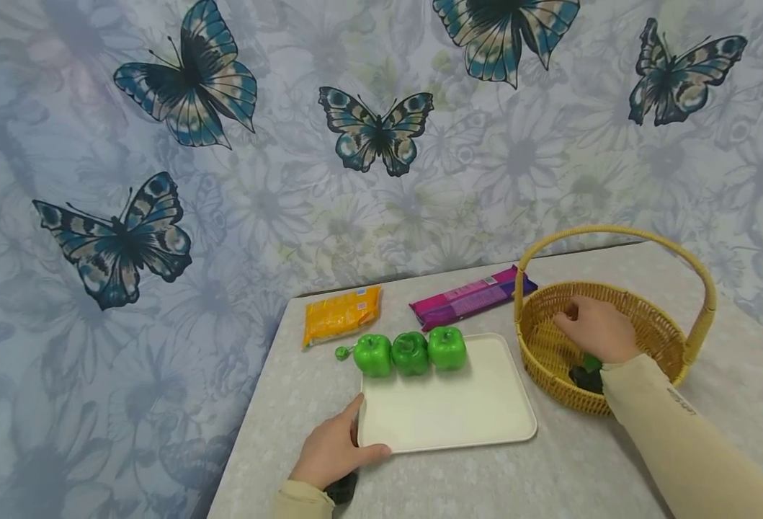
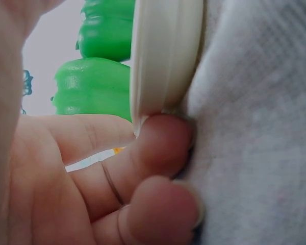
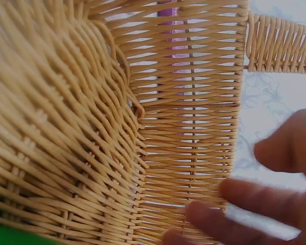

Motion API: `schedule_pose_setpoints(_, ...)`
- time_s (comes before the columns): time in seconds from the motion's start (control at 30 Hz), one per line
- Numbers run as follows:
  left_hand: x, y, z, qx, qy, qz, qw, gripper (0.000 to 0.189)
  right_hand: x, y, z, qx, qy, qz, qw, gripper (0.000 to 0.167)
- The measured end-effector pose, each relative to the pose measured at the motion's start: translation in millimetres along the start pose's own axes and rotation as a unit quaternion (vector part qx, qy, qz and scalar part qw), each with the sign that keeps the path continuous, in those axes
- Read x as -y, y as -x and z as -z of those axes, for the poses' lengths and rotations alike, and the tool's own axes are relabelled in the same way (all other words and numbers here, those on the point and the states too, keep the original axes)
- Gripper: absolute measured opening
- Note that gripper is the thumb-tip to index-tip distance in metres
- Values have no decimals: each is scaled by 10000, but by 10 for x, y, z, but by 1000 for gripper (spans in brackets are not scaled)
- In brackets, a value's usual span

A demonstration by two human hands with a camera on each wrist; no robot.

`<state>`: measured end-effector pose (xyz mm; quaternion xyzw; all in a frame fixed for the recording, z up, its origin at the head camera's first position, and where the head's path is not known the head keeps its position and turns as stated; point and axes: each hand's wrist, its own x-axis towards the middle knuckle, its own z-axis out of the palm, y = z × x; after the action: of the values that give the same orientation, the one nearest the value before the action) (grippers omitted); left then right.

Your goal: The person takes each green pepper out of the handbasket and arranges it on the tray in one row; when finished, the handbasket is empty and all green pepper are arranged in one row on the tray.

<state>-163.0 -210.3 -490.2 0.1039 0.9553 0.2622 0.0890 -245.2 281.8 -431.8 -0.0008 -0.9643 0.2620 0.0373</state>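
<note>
My left hand (image 1: 332,447) holds the near left corner of a cream rectangular tray (image 1: 446,414), thumb along the front edge and fingers against the left side. Curled fingertips (image 2: 163,145) meet the tray's rim in the left wrist view. Three green bell peppers (image 1: 411,353) stand in a row along the tray's far left edge. My right hand (image 1: 598,328) is inside a yellow wicker basket (image 1: 550,389), its loosely bent fingers (image 3: 214,219) holding nothing near the woven wall. Something green (image 1: 591,362) shows partly under the right wrist, mostly hidden.
An orange packet (image 1: 341,316) lies behind the peppers, and a purple packet (image 1: 465,297) lies farther right, partly behind the basket. A small green round piece (image 1: 342,353) sits left of the peppers. The basket's tall handle (image 1: 614,229) arches over my right hand. A butterfly-patterned wall (image 1: 258,216) borders the table.
</note>
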Motion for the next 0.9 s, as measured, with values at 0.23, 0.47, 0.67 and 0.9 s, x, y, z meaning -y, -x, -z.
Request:
schedule_pose_setpoints(0.23, -4, -8, -4, -23, -32, -160, 9999, 120, -104, 3, -35, 858, 430, -320, 9949, 35)
schedule_pose_setpoints(0.47, -9, -8, -8, -8, 7, -129, 9999, 120, -88, 13, -24, 824, 343, -491, 9948, 36)
schedule_pose_setpoints(0.67, -7, 4, -14, -32, -69, -142, 9999, 122, -50, 28, -14, 446, 41, -455, 9980, 33)
schedule_pose_setpoints(0.9, -8, 18, -5, -51, -38, -150, 9999, 121, 7, 13, -35, -901, -180, 201, 9956, 29)
